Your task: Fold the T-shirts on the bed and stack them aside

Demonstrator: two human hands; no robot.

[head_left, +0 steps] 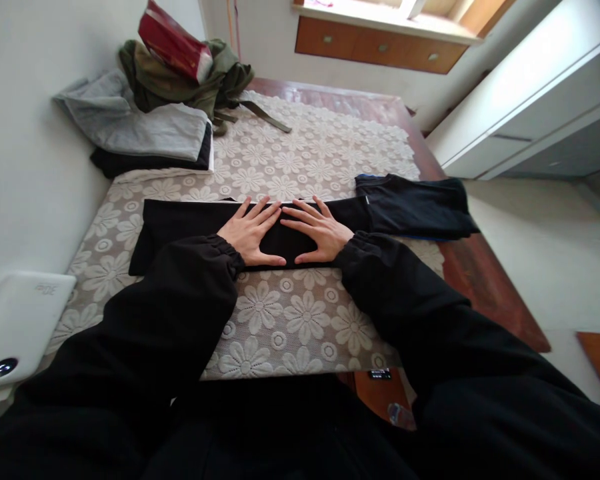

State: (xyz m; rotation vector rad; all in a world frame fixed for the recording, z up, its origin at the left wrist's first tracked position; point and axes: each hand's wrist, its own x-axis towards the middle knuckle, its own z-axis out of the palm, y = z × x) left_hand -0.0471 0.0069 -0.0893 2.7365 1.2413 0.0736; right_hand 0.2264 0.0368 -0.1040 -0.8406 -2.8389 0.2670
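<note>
A long black garment [180, 230] lies folded into a strip across a table covered by a cream floral lace cloth [280, 320]. My left hand [253, 233] rests flat on the strip's middle, fingers spread. My right hand [315, 230] lies flat beside it, fingers spread, fingertips nearly touching the left's. Both arms wear black sleeves. The garment's right end [415, 207] is bunched and thicker, with a blue edge showing.
At the back left sits a pile of folded grey and black clothes [145, 130], an olive garment [190, 80] and a red bag [173, 43]. A white device [20, 320] sits at the left edge. Bare wooden table [485, 287] shows on the right; white cabinets [530, 107] beyond.
</note>
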